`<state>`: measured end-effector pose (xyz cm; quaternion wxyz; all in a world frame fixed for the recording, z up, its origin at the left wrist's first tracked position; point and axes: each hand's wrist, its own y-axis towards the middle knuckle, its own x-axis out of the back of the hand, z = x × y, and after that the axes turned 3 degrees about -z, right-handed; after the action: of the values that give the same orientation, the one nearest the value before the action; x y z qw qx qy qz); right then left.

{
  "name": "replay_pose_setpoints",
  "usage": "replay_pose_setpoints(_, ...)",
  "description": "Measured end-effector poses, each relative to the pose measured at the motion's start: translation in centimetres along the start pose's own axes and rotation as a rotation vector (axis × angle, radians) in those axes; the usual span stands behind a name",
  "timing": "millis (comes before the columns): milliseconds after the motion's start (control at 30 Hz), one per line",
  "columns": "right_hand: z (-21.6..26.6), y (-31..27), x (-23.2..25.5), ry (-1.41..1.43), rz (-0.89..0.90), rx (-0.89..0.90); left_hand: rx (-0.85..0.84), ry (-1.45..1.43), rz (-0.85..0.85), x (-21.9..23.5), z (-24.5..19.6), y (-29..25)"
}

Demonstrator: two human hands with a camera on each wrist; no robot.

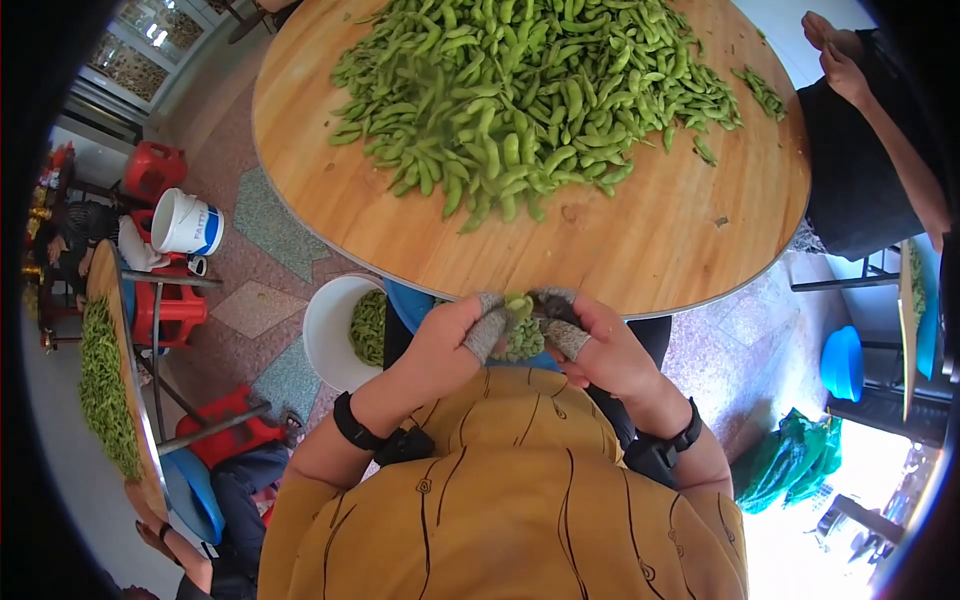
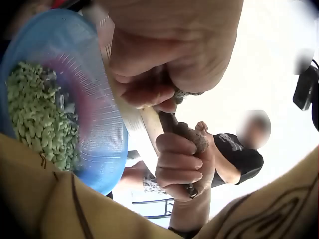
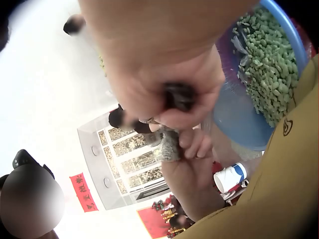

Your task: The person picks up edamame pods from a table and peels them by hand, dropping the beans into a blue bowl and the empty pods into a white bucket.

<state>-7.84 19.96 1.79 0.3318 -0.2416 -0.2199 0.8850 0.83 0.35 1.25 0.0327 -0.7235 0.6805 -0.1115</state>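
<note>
Both hands meet just off the near edge of the round table [image 1: 640, 270], with grey wraps on the thumbs and fingers. My left hand [image 1: 445, 335] pinches a green edamame pod [image 1: 518, 303] between wrapped fingertips. Opposite it, my right hand [image 1: 615, 350] closes up to the same pod, its fingertips close to the left's. In the left wrist view the right hand [image 2: 182, 164] curls round a slim dark tool [image 2: 192, 190]; its dark end [image 3: 180, 96] also shows in the right palm, the rest hidden. Below the hands, a blue basin [image 2: 107, 149] holds shelled green beans [image 2: 42, 114].
A large heap of edamame pods [image 1: 510, 100] covers much of the tabletop. On the floor at left stands a white bucket [image 1: 318, 330] with pods inside. Another person [image 1: 870, 150] sits at the right side. A second table [image 1: 135, 400] with pods is at far left.
</note>
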Motion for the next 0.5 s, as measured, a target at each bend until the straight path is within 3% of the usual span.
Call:
replay_pose_setpoints(33,-0.5,0.3,-0.1,0.002,0.000,-0.001,0.007,0.091,0.017,0.0,-0.2,-0.3)
replay_pose_setpoints(100,-2.0,1.1,-0.5,-0.522,-0.284,0.562,0.015,0.181,0.039,-0.2,-0.1,-0.8)
replay_pose_setpoints(133,-2.2,1.4,-0.4,-0.522,-0.285,0.561,-0.037,0.221,0.063,-0.3,0.2,-0.9)
replay_pose_setpoints(200,-2.2,2.1,-0.2,-0.988,-0.395,0.821,-0.091,0.261,0.084,-0.2,0.5,-1.1)
replay_pose_setpoints(333,-1.7,1.3,-1.2,-1.077,-0.416,0.742,-0.093,0.355,0.005,0.9,2.0,-1.9)
replay_pose_setpoints(500,-2.2,0.5,-2.6,-1.102,-0.411,0.859,-0.045,0.450,-0.012,1.0,2.5,-2.5)
